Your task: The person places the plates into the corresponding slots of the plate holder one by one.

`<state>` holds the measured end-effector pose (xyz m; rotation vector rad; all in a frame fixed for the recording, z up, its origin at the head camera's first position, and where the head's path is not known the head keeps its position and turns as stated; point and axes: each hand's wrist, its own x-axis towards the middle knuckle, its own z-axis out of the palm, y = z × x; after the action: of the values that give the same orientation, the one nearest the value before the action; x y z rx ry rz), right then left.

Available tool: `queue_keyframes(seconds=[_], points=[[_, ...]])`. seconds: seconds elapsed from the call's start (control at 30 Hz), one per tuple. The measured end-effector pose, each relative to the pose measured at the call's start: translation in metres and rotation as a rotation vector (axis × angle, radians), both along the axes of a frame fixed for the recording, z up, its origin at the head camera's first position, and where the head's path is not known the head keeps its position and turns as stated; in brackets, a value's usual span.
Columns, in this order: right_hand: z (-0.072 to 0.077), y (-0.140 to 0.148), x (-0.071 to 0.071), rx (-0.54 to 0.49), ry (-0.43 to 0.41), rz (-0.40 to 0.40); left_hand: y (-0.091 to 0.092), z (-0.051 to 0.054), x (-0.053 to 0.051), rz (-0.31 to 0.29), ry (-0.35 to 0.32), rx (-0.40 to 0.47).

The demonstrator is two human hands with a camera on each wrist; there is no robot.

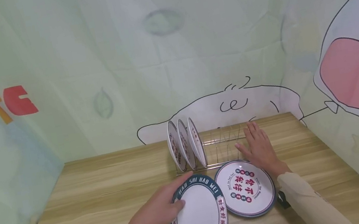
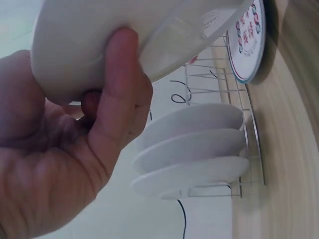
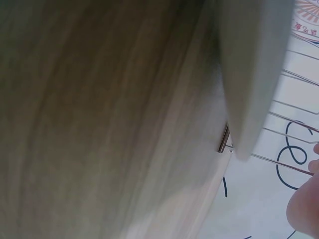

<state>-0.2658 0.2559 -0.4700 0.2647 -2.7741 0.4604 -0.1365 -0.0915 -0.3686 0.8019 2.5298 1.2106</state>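
My left hand [image 1: 158, 207] grips the left edge of a plate [image 1: 198, 218] with a dark teal lettered rim, thumb on its face. From the left wrist view, the fingers press against that plate's pale underside [image 2: 79, 50]. A wire dish rack [image 1: 224, 164] holds three upright plates [image 1: 185, 147] at its left end. Fingers stretched out, my right hand [image 1: 260, 147] rests at the rack's right end. Between the hands, a white plate with red characters [image 1: 245, 188] lies in front of the rack, partly overlapped by the held plate.
The rack stands at the back of a wood-grain table [image 1: 113, 187], close to a printed cloth backdrop [image 1: 116, 79]. Cloth walls also flank both sides. Thin wire dividers [image 3: 294, 77] show in the right wrist view.
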Motion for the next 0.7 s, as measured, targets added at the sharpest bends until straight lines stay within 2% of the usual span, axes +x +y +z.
queue_keyframes(seconds=[0.2,0.43,0.7], points=[[0.001,0.000,0.001,-0.008,-0.009,0.000,0.019,0.012,-0.007,-0.016,0.008,-0.007],[0.000,0.000,0.001,-0.010,-0.016,-0.004,0.036,0.019,-0.023,-0.039,0.033,0.016],[0.000,0.000,0.000,-0.019,-0.016,0.005,0.050,0.023,-0.038,0.028,0.064,-0.009]])
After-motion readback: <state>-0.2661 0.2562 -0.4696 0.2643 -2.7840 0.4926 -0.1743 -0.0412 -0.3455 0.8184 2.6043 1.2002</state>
